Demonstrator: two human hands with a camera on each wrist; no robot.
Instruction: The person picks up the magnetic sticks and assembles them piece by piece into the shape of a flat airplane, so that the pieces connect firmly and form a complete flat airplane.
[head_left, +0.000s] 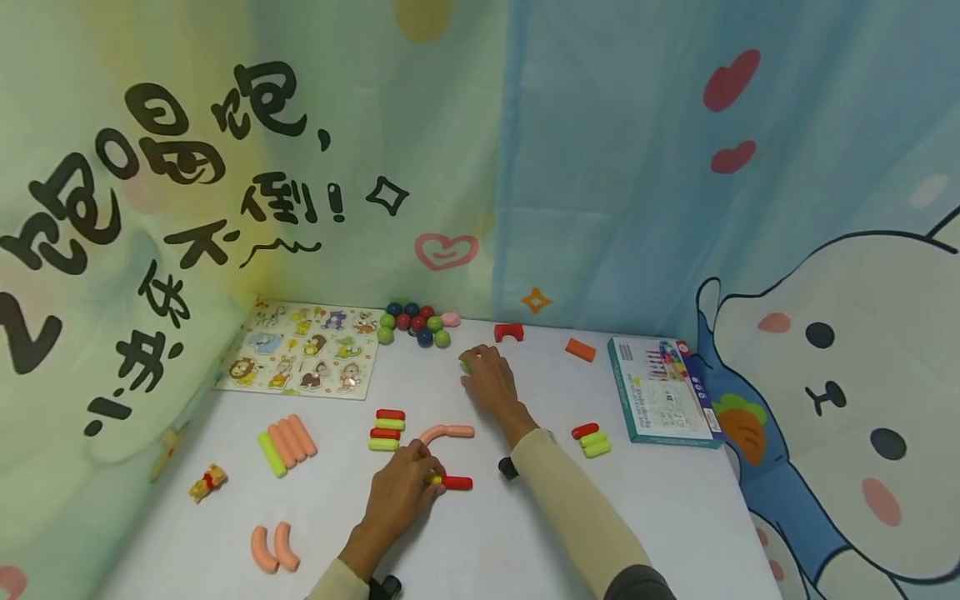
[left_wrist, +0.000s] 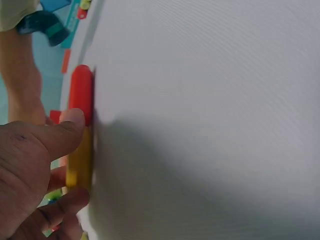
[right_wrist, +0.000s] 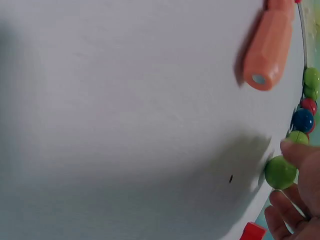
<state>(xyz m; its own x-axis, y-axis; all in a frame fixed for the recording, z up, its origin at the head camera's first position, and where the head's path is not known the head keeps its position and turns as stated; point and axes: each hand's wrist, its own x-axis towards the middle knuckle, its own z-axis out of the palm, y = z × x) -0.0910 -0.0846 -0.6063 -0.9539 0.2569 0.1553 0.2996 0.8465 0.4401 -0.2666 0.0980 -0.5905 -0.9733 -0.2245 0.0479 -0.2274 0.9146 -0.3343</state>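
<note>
Near the front of the white table, my left hand [head_left: 403,493] holds a stick made of a red rod [head_left: 457,482] end to end with a yellow rod [left_wrist: 80,155]. The thumb lies over the joint and the fingertips are at the yellow end. Farther back, my right hand [head_left: 491,385] pinches a green ball [right_wrist: 280,172] between thumb and fingers. Just beyond the left hand lies a pink curved rod [head_left: 435,433] in line with a straight pink one. Left of these are stacked red and green short rods [head_left: 387,430].
Green, red and blue balls [head_left: 412,321] cluster at the back beside an animal sticker board [head_left: 367,375]. Pink rods [head_left: 292,437], curved pieces [head_left: 275,547] and a bear figure [head_left: 207,483] lie left. At right are a box [head_left: 663,392], short rods [head_left: 591,440] and an orange block [head_left: 581,350].
</note>
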